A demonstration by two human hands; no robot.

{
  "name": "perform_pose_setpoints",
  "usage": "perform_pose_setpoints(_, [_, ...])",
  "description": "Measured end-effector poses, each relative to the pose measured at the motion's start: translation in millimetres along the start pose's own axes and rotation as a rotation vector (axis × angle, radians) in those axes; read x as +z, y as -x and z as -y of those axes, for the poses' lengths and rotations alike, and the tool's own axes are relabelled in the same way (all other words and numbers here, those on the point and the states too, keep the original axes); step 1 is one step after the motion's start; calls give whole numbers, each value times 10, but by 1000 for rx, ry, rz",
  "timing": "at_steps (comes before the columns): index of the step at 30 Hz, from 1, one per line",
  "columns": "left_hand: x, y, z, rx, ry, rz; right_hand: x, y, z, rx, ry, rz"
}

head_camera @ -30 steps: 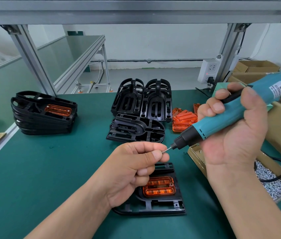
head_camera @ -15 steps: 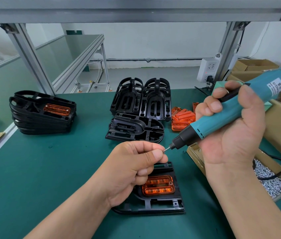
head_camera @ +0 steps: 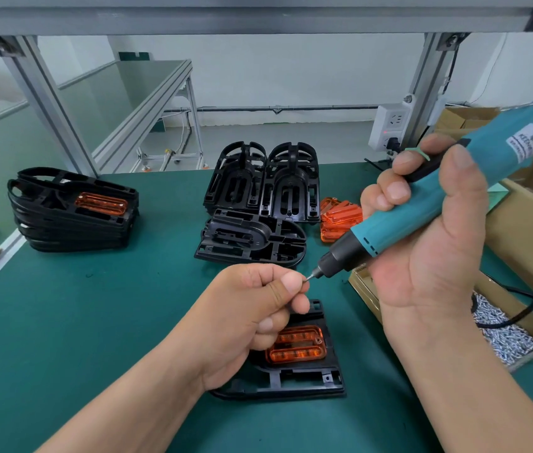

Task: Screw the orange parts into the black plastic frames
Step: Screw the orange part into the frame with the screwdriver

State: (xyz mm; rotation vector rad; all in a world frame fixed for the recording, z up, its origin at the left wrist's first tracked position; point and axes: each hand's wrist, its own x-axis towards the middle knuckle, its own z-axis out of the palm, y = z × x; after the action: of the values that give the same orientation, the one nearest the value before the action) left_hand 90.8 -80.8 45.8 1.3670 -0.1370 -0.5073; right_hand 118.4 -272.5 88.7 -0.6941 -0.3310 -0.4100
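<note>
A black plastic frame (head_camera: 304, 380) lies on the green mat near me with an orange part (head_camera: 296, 348) seated in it; my left hand partly covers it. My left hand (head_camera: 252, 308) hovers above the frame and pinches a small screw (head_camera: 306, 280) between thumb and forefinger, held against the bit of the screwdriver. My right hand (head_camera: 432, 243) grips a teal electric screwdriver (head_camera: 422, 204), tilted with its tip pointing down-left at the screw.
Bare black frames (head_camera: 258, 237) lie and lean mid-table beside a pile of loose orange parts (head_camera: 340, 220). A stack of frames fitted with orange parts (head_camera: 72, 210) sits at the left. A cardboard box of screws (head_camera: 503, 338) is at the right, under the tool's cable.
Almost nothing has moved: both hands hold the same pose, with the screw kept at the screwdriver tip.
</note>
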Motion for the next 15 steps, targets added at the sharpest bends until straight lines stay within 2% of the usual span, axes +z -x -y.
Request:
perform_pose_setpoints(3, [28, -6, 22, 61, -65, -74, -12, -11, -35, 19, -12, -46])
perform_pose_setpoints(6, [40, -4, 51, 63, -119, -78, -31, -4, -41, 27, -12, -31])
perform_pose_setpoints(10, [9, -17, 38, 29, -38, -44, -44, 4, -56, 26, 5, -17])
perform_pose_setpoints(15, [-11, -53, 90, 123, -19, -94, -58, 5, -104, 45, 9, -59])
